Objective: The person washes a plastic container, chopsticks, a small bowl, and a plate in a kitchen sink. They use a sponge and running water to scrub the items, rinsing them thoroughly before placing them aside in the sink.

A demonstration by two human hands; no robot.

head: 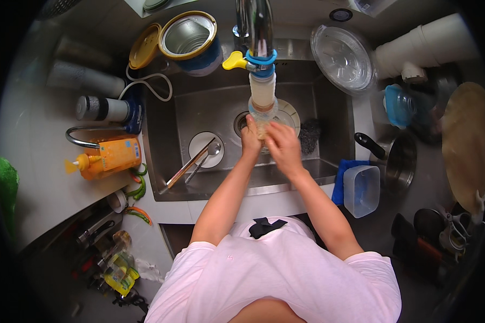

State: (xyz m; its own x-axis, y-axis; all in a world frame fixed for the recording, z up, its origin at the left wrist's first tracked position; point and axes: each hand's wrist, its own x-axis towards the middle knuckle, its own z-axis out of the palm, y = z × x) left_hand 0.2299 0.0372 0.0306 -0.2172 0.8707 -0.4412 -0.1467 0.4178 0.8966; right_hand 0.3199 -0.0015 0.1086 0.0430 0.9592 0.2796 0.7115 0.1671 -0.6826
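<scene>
My left hand [250, 138] is under the faucet outlet, thumb up, holding a pale yellowish thing [262, 128] whose kind I cannot make out. My right hand [283, 146] lies against the thing's right side, fingers curved towards it; its grip is partly hidden. Just above hangs the chrome faucet [261, 32] with a ribbed white nozzle [262, 89] and a blue clamp with a yellow key [235, 60]. Behind my hands, a plate with a patterned rim [292, 115] rests near the drain [240, 123]. A dark mesh scourer [309, 136] lies to its right.
In the steel sink [210, 97], chopsticks [188, 165] and a spoon [214, 148] lie across a small white dish [198, 141]. An orange pump bottle [119, 153] and chillies [139, 187] flank it left. Rightward are a plastic box [361, 191] and a saucepan [402, 161]; behind, an open tin [192, 38].
</scene>
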